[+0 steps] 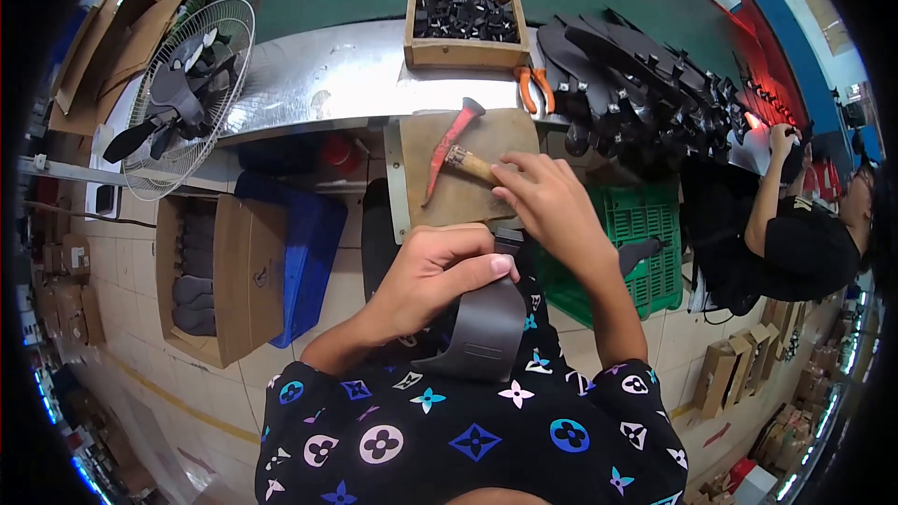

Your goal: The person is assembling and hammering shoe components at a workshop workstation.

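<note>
My left hand (440,273) is closed round a dark grey shoe sole (486,325), held in front of my lap. A small black block (508,240), seemingly a heel tip, shows at its upper end, just beyond my thumb. My right hand (552,201) has its thumb and fingers closed on the wooden handle end of a hammer (472,165). The hammer's long red head rests over a tan pad (510,136) at the bench edge. Part of the handle is hidden by my fingers.
Beyond the pad, a wooden box (458,54) holds small black heel tips, with orange-handled pliers (536,91) beside it. Many dark soles (636,65) pile up at right. A wire fan (187,98), carton (248,271), blue bin (318,252) and green crate (645,215) surround me; a person (809,248) works at right.
</note>
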Motion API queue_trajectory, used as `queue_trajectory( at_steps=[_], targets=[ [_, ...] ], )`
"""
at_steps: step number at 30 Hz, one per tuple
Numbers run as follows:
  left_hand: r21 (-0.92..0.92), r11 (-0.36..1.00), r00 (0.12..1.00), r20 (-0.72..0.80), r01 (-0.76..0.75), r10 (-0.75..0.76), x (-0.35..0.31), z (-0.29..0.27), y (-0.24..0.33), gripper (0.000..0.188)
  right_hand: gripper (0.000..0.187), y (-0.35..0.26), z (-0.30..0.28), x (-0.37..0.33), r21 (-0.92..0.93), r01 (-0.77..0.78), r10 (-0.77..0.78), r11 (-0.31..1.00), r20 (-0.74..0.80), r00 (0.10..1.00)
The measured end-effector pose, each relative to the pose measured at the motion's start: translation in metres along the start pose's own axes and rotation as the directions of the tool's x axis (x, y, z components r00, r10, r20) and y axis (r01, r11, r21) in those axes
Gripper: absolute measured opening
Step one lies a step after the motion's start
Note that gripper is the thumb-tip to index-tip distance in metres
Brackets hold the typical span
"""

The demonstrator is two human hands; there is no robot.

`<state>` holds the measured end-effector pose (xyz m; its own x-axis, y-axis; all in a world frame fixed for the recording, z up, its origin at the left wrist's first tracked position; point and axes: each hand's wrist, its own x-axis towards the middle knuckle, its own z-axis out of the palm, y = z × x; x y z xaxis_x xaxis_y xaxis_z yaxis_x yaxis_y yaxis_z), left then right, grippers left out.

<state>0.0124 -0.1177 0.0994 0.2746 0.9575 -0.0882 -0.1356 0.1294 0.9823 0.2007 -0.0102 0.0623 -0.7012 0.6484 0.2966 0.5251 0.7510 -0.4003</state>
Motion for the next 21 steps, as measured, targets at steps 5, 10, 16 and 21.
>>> queue_trajectory(
  at_steps=[5, 10, 16, 21],
  targets=[
    [-0.156, 0.975, 0.982, 0.130, 0.160, -0.140, 0.005, -0.002, 0.008, 0.026, 0.033, -0.008, -0.036, -0.011, 0.801, 0.010, -0.074, 0.598, 0.043, 0.996],
    [-0.266, 0.936, 0.918, 0.378, 0.228, -0.116, 0.008, -0.010, 0.007, 0.029, 0.034, -0.017, -0.052, -0.002, 0.788, 0.102, -0.244, 0.607, 0.062, 0.968],
    [-0.357, 0.891, 0.734, 0.678, 0.282, 0.039, 0.009, -0.004, 0.003, 0.033, 0.031, -0.026, -0.079, 0.005, 0.706, 0.230, -0.523, 0.670, 0.230, 0.821],
    [0.629, 0.687, 0.735, -0.260, -0.364, 0.627, -0.001, -0.071, 0.019, 0.034, 0.034, -0.012, -0.065, -0.001, 0.320, 0.029, 0.003, 0.947, -0.098, 0.995]
  ],
)
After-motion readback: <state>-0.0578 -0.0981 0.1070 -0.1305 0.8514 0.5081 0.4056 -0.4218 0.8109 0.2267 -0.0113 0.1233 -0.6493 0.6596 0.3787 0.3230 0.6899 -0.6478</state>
